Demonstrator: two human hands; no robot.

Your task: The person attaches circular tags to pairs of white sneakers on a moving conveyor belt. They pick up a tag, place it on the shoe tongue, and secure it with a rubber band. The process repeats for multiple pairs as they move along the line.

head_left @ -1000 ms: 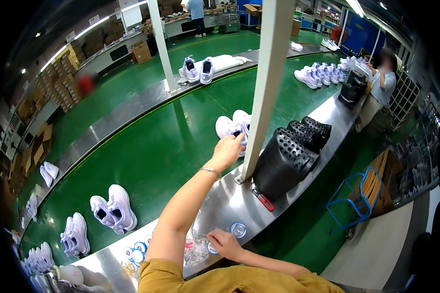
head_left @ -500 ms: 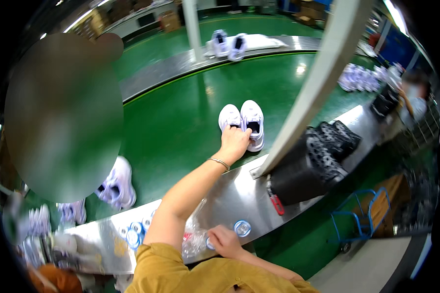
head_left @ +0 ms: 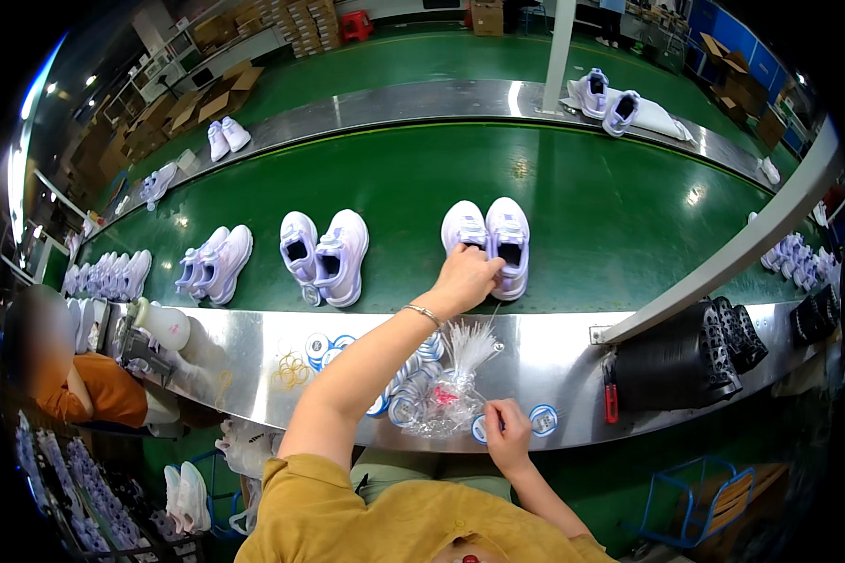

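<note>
My left hand (head_left: 469,279) reaches over the white-and-lavender sneakers (head_left: 508,218) standing side by side on the green conveyor belt (head_left: 394,169), toes pointing away from me. Its fingers bend down at the left shoe's opening and hide much of that shoe's heel end; the other shoe's dark opening shows beside my thumb. I cannot tell whether these fingers grip the shoe or only touch it. My right hand (head_left: 507,437) is low over the steel ledge (head_left: 559,361), fingers curled in; whether they pinch anything, I cannot make out. It partly covers one round blue-and-white tag (head_left: 480,430), while a second round tag (head_left: 544,419) lies in full view just beside it. Between my arms sits a clear bundle of plastic fasteners (head_left: 469,347), too tangled to separate by eye. My left forearm cuts off part of the heaped tags (head_left: 317,345) behind it.
</note>
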